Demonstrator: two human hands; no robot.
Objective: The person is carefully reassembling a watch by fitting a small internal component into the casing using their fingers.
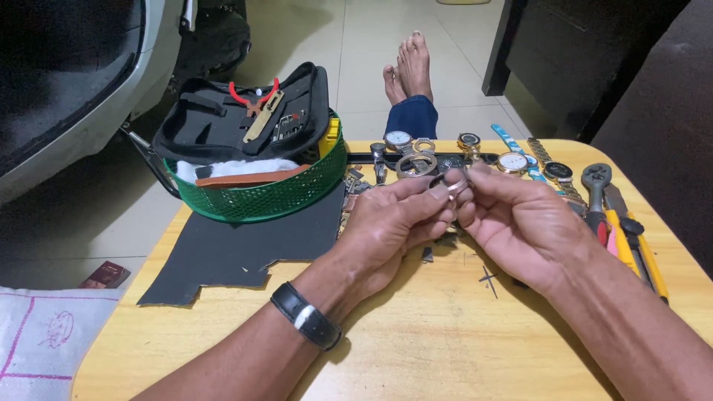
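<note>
Hands: two, the left hand [394,223] and the right hand [516,223], meeting fingertip to fingertip above the wooden table [416,341].
Held thing: one small silvery watch part [454,187], pinched between the fingers of both hands, just in front of the row of watches.
Left hand: closed on the part; a dark band circles its wrist.
Right hand: closed on the part's other side.
Part's axis: too small to tell; it seems to run left to right.
Watches: about five in a row [512,162] along the table's far edge.
Tools: several, at the table's right edge [624,238].
Basket: one, green [260,197], far left, beside a dark mat [245,252].
Open room: bare wood near the table's front edge.
</note>
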